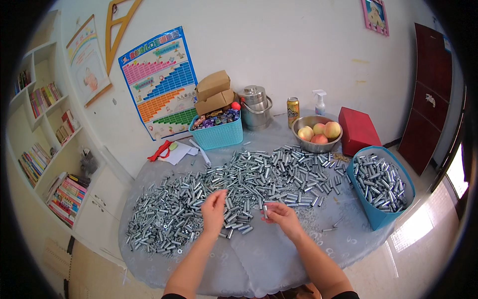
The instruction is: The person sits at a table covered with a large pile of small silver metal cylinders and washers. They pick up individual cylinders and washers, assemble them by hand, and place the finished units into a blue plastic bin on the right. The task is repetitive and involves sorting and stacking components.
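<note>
Many shiny metal sleeves (249, 172), short and tube-like, lie heaped across the grey-covered table (239, 269). Right of centre, at the heap's near edge, my right hand (283, 219) pinches one metal sleeve (265, 213) upright between thumb and fingers. My left hand (214, 213) is raised over the near part of the heap, fingers pressed together; whatever they hold, if anything, is too small to make out. Small nuts or washers (185, 228) are mixed into the left of the heap. A blue fabric bin (381, 218) full of similar metal sleeves stands at the table's right edge.
Along the back are a turquoise basket (217, 137) with packets and cardboard boxes, a steel pot (257, 117), a can (293, 112), a spray bottle (320, 104), a fruit bowl (318, 147) and a red box (359, 130). A few loose pieces (330, 229) lie toward the right.
</note>
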Demonstrator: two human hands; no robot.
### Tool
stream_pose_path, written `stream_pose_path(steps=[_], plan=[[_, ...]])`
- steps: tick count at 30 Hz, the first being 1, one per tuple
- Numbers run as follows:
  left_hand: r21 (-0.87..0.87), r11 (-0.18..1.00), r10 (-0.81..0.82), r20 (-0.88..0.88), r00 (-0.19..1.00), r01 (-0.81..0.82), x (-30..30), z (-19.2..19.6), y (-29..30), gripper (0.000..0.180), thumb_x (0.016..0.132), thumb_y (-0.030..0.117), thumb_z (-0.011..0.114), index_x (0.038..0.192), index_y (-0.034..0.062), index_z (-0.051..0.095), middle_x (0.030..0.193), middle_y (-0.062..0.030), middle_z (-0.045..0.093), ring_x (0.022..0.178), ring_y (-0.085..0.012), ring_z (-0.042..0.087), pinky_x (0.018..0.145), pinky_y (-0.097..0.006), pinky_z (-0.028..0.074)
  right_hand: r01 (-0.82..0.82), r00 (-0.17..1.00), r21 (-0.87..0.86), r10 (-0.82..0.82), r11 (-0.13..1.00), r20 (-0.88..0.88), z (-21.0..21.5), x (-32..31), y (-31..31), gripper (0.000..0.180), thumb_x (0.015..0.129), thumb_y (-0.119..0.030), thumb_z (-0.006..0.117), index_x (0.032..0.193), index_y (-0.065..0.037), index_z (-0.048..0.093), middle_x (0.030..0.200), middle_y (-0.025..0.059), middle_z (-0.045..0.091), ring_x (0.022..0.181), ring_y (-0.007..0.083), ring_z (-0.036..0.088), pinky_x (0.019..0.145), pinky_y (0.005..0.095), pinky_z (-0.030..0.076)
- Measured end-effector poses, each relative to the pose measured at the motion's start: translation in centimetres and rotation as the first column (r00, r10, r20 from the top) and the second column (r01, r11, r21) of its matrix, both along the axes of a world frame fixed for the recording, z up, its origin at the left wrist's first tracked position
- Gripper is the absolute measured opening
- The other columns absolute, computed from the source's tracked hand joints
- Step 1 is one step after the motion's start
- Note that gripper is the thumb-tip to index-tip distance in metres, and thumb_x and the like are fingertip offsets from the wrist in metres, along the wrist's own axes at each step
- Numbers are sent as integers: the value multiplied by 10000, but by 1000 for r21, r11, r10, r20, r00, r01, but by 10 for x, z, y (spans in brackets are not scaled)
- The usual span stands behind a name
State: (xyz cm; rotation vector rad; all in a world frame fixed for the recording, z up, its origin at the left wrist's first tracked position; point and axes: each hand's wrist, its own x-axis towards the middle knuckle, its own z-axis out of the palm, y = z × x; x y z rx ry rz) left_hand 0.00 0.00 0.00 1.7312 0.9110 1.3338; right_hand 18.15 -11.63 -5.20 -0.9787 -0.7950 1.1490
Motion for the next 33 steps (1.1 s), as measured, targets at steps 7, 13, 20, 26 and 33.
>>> stream_pose_path(steps=[7,13,20,26,33], plan=[[-502,837,-177,131,976,219,0,-32,-56,178,875,176,565,940,49,670,608,95,475,509,6,326,446,-173,233,-65,923,30,49,997,381,9,-14,-6,207,804,-102,644,1004,-51,639,906,28,623,831,93,563,746,233,454],[-463,840,-241,149,959,283,2,-45,-59,162,892,182,534,918,43,614,562,81,417,460,-1,312,412,-172,227,-48,819,124,-32,991,573,9,-19,-6,196,792,-93,645,986,-67,650,899,48,623,860,147,566,765,266,450],[-499,792,-273,223,936,350,-7,-48,-56,154,895,192,534,938,57,593,535,71,388,434,-7,308,386,-174,218,-119,650,247,-113,962,752,7,-18,-4,191,759,-58,659,950,-62,651,929,69,630,878,202,581,800,300,454],[-495,793,-319,159,934,355,2,-52,-68,284,937,318,437,1066,101,566,605,53,480,441,1,314,386,-168,234,-184,685,283,-84,941,724,6,-29,-9,203,740,-53,678,941,-61,647,908,62,640,879,198,587,787,294,462],[-578,688,-321,299,899,438,4,-45,-75,298,962,284,381,1123,85,533,772,5,582,469,-5,355,399,-165,278,-123,756,167,-17,978,654,5,-39,-11,241,740,-94,694,971,-54,636,924,72,627,811,158,593,722,268,476]])
